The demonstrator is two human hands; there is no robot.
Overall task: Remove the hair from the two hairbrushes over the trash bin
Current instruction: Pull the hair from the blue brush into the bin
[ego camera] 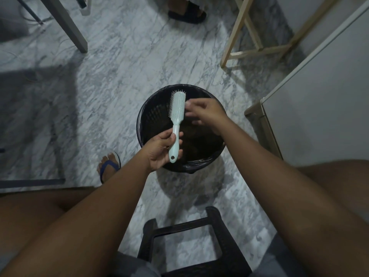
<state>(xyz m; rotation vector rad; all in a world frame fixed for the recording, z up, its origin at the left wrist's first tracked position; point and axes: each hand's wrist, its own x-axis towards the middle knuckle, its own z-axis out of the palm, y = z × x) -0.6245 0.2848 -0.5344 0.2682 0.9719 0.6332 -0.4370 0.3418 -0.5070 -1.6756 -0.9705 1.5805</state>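
A pale mint hairbrush [176, 108] is held over the black trash bin [147, 108], bristle head pointing away from me. My left hand [159, 150] grips its handle from the left. My right hand [205, 112] hovers at the right side of the bristle head, fingers pinched together at the bristles and blurred; whether they hold hair I cannot tell. Dark clumps lie inside the bin. Only one brush is in view.
The bin stands on a grey marble floor [111, 76]. A dark plastic stool [191, 244] sits between my knees. A white cabinet [319, 108] is at the right, wooden legs [249, 27] behind it, a table leg [67, 25] at the far left, another person's sandalled foot [187, 13] beyond.
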